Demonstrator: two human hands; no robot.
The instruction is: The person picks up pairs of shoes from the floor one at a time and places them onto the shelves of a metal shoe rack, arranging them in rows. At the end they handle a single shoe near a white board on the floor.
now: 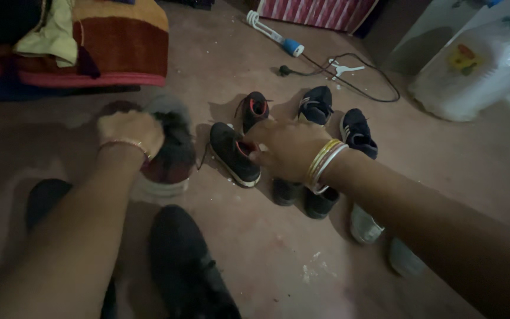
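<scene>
Head view looked down on a dim floor (278,254) scattered with shoes. The left hand (130,131) was closed around a blurred dark shoe (172,147), lifted just off the floor. The right hand (287,150) pinched the collar of a black sneaker (232,152) lying beside it, fingers curled. Both shoes seemed light, soft-sided, probably easiest to grip at the heel opening. More sneakers (358,131) sat behind.
</scene>
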